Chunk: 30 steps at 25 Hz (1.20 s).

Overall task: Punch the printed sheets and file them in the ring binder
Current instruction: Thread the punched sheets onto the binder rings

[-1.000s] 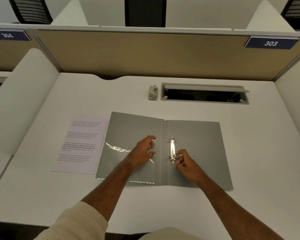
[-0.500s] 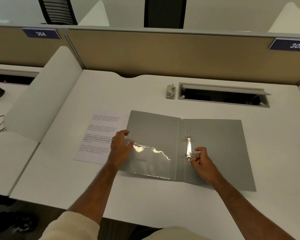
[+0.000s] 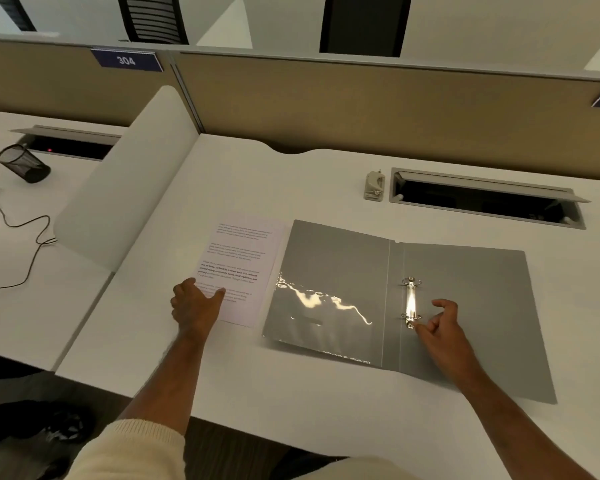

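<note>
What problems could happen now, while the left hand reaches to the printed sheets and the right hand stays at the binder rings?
1. The left hand touches only the near corner of the printed sheets, so they might slide or fan apart.
2. The hole punch sits far back on the desk, so filing unpunched sheets is possible.
3. The right hand has fingertips beside the ring mechanism, which could pinch them.

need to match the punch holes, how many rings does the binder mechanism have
2. The far ring is at the top of the metal strip in the open ring binder; the near ring is at its bottom, by the right hand.
</note>
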Motion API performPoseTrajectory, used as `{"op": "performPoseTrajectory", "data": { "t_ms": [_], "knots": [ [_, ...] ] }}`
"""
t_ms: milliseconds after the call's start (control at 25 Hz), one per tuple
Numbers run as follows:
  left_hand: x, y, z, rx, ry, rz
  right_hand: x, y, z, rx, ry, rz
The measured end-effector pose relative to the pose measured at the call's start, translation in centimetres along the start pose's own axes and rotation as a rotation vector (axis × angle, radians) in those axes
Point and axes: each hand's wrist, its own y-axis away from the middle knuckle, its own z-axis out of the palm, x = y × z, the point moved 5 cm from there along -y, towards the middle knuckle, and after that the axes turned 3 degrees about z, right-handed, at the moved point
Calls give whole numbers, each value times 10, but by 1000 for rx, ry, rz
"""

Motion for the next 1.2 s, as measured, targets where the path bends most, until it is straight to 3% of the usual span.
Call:
{"op": "performPoseTrajectory", "data": {
  "t_ms": [200,560,920,1200],
  "knots": [
    [-17,-6,-8,7,-117,-130,3,3,-1,24,21,-20],
    [-19,-11,-4,-29,-196,-147,3,7,1,35,35,-15],
    [-20,-24,0,-102,-78,-193,2,10,-3,38,15,-1],
    [-3,-16,-7,-88,68,-65,5,12,-2,6,-17,14]
  ]
}}
